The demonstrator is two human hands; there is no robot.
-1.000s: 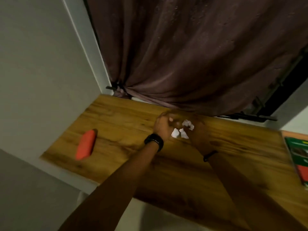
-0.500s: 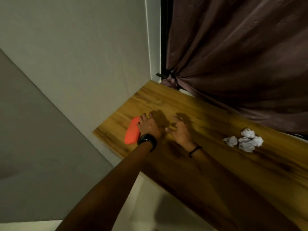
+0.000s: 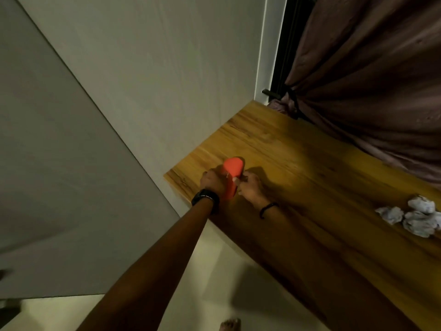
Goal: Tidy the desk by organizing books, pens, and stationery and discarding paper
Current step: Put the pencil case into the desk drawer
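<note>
Change: since half a second earlier, we saw the right hand (image 3: pixel 250 187) come across to the orange pencil case (image 3: pixel 231 176), where before only the left had been touching it — and the case had tipped up off the wood.
Left hand (image 3: pixel 212 183): it was wrapped on the left flank of the case, a black watch (image 3: pixel 205 199) on the wrist; we judged it the steadying hand, holding the case still.
Pencil case: it stood between both hands near the desk's left front corner, its rounded far end raised and clear of the fingers; we thought it was held so to open it, though no zip could be made out.
Right hand: its fingertips were pinched narrow on the case's right edge, a thin black band (image 3: pixel 268 209) at the wrist.
Desk (image 3: pixel 310 168): the left edge ran close behind the left hand, with the wall just beyond, so little room lay that way; the bare wood to the right gave open space.
Crumpled paper (image 3: pixel 415 217): several balls lay gathered well apart on the right, by the front edge — left there, we judged, for binning later.
Curtain (image 3: pixel 370 91): it hung tied back along the far edge.
</note>
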